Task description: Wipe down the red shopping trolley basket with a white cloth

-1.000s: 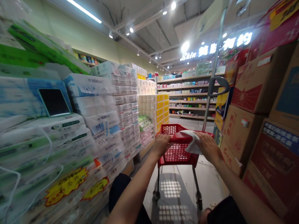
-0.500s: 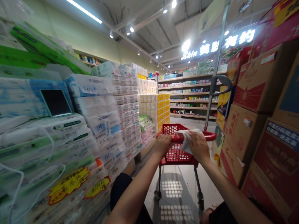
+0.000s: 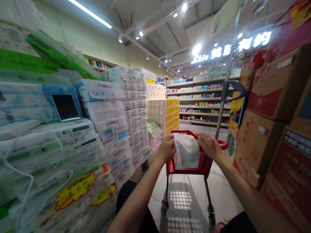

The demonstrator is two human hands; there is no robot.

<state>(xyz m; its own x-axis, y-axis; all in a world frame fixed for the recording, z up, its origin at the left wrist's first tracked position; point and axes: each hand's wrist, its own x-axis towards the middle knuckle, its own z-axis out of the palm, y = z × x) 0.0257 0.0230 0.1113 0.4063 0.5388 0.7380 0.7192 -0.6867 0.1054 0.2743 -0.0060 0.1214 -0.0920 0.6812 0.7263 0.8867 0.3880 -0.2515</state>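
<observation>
A white cloth point(image 3: 186, 152) hangs spread over the handle side of a red shopping cart point(image 3: 205, 161). My left hand point(image 3: 167, 147) is closed, pinching the cloth's upper left corner. At its upper right corner, my right hand point(image 3: 208, 145) grips the cloth with thumb and fingers, over the cart's red handle point(image 3: 223, 144). The cloth covers the middle of the handle and part of the basket grid behind it. Some fingertips of both hands are hidden.
Stacked tissue packs point(image 3: 104, 119) line the left, with a phone point(image 3: 65, 107) propped on them and a white cable trailing down. Cardboard boxes point(image 3: 267, 94) are piled on the right. A metal pole point(image 3: 220, 119) stands beyond the cart; product shelves point(image 3: 199, 105) stand at the back.
The cloth was bunched under my right hand on the handle; now it hangs spread out between both hands. My left hand has left the handle and taken hold of the cloth's left corner.
</observation>
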